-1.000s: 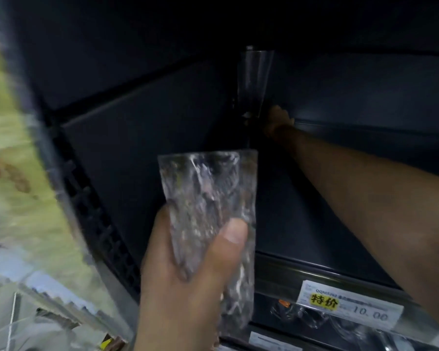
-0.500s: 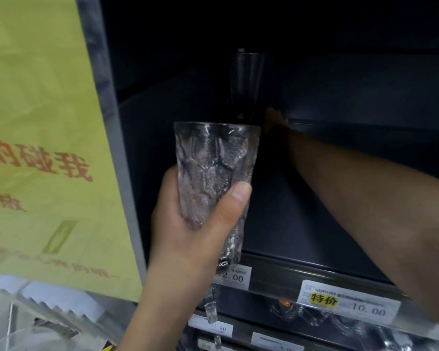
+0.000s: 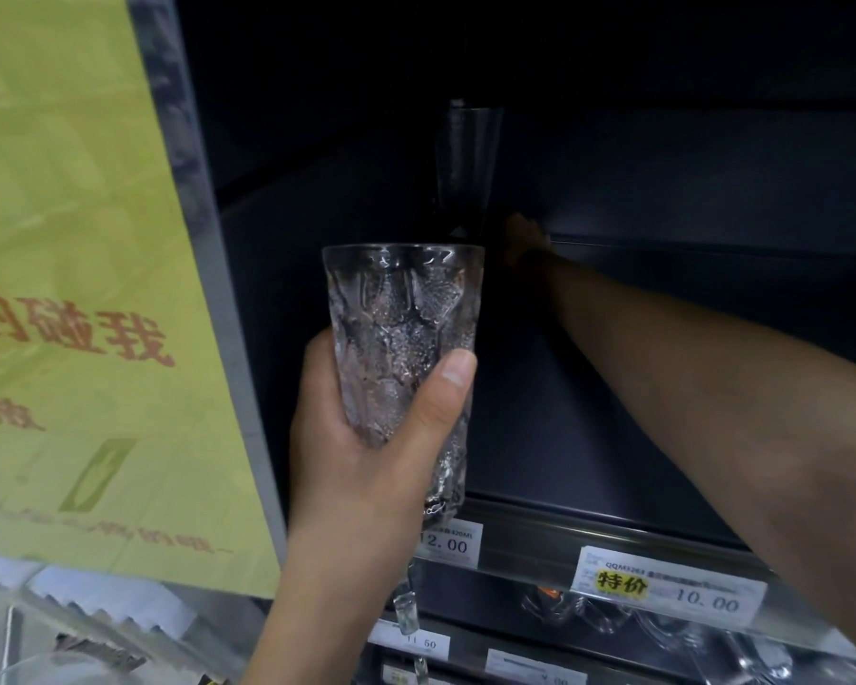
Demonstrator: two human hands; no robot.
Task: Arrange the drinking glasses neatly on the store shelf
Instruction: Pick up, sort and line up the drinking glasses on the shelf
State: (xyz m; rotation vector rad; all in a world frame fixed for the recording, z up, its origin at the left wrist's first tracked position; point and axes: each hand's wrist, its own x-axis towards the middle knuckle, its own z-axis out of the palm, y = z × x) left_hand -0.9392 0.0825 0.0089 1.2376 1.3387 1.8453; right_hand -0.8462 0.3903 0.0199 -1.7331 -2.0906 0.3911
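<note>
My left hand [image 3: 366, 462] grips a clear, textured drinking glass [image 3: 401, 309] round its lower half and holds it upright in front of the dark shelf [image 3: 589, 437]. My right arm reaches deep into that shelf. My right hand [image 3: 527, 239] is at the back, right beside the base of a tall smooth glass [image 3: 465, 165] standing in the rear left corner. It is too dark there to tell whether the fingers hold that glass.
A yellow banner [image 3: 70, 289] with red characters hangs at the left beside the grey shelf upright [image 3: 203, 289]. Price tags [image 3: 668, 588] run along the shelf's front rail. More glassware [image 3: 589, 615] lies on the shelf below.
My left hand has lifted the textured glass and brought it upright. The view has swung, bringing the yellow banner in at the left. My right hand has stayed by the tall glass.
</note>
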